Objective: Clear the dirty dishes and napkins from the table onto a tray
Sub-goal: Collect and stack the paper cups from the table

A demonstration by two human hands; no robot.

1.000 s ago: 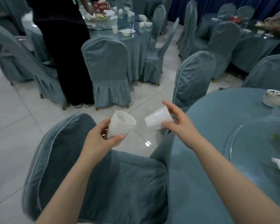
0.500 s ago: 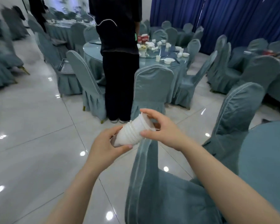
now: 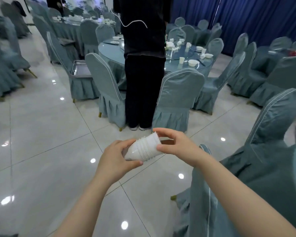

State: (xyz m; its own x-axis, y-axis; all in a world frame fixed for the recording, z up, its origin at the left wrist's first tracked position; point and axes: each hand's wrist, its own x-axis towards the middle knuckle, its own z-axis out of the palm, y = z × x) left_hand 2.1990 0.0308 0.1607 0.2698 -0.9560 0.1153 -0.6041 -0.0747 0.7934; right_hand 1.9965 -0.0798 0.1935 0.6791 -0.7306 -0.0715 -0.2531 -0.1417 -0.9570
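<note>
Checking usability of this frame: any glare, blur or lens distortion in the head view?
Head view: ceiling lights glare as bright spots on the glossy floor; far-left chairs are motion-smeared; wide-angle bending at the edges; the stack of cups and both hands stay fairly sharp.

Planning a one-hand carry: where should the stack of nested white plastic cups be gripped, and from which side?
Probably round the bunched rims in the middle of the stack of nested white plastic cups, coming from the side. It lies tilted, base toward the left hand, mouth toward the right hand. The ridged rims give fingers purchase, and a wrap there should keep the cups nested, while a base-only grip might let outer cups slide.
</note>
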